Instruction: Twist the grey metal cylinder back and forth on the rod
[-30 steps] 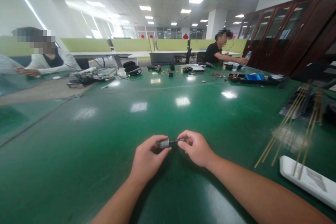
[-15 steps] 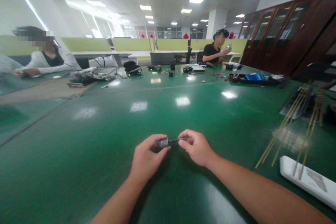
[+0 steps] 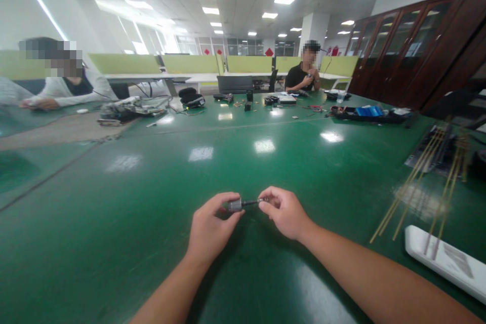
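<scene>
Low over the green table (image 3: 152,202), my left hand (image 3: 210,228) pinches the grey metal body of a small cylindrical part (image 3: 236,205) between thumb and fingers. My right hand (image 3: 285,212) pinches the thin dark shaft that sticks out of the part's right end. Both hands are closed on it, a little above the tabletop, in front of me. What the part's far side looks like is hidden by my fingers.
Thin wooden sticks (image 3: 413,187) lean across a white flat device (image 3: 444,260) at the right. Tools, cables and a blue box (image 3: 366,111) lie at the far end. One person (image 3: 304,77) sits there, another person (image 3: 64,86) at the left.
My hands and the part have barely shifted, a little upward. The person at the far end has raised a hand from the table to the face.
</scene>
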Demonstrator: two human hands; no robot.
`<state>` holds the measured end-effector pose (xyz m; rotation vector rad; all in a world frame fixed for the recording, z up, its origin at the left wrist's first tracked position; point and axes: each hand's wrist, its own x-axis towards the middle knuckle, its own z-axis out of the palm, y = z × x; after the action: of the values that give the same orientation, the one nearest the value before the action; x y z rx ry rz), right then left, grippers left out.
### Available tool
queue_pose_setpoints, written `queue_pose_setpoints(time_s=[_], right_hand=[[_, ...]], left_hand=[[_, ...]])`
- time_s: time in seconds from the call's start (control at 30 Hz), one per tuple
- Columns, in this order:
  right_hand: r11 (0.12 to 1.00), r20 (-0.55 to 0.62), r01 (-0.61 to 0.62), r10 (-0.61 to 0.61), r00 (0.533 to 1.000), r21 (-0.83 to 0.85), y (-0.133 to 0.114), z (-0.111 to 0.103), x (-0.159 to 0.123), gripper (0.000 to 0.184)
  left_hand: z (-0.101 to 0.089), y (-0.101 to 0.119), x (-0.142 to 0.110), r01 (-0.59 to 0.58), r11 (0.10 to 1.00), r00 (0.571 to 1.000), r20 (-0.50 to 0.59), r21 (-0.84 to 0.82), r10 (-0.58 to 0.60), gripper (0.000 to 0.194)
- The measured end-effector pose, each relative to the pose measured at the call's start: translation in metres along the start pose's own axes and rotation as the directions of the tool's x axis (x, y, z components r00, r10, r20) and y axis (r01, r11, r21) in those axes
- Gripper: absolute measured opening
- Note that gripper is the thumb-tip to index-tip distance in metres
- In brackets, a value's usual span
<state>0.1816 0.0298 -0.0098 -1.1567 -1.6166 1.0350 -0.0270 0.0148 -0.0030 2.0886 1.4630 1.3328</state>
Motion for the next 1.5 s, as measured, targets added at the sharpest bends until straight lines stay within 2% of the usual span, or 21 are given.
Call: queue_pose_setpoints(time_s=[1.27, 1.4, 1.5], right_hand=[[0.999, -0.020, -0.016, 0.016, 1.000, 0.029, 0.0024, -0.0018, 0.0001, 0.013], [0.996, -0.017, -0.032, 0.033, 0.999, 0.082, 0.0028, -0.0028, 0.0011, 0.013], [0.970, -0.037, -0.053, 0.064, 0.997, 0.236, 0.0035, -0.0052, 0.0040, 0.013]], left_hand=[[-0.0014, 0.0031, 0.0018, -0.018, 1.000, 0.999, -0.034, 0.025, 0.019, 0.021], [-0.0010, 0.0023, 0.0016, -0.024, 0.999, 0.999, -0.028, 0.026, 0.025, 0.020], [-0.0011, 0.0005, 0.0013, -0.013, 0.999, 1.000, -0.026, 0.045, 0.014, 0.022]])
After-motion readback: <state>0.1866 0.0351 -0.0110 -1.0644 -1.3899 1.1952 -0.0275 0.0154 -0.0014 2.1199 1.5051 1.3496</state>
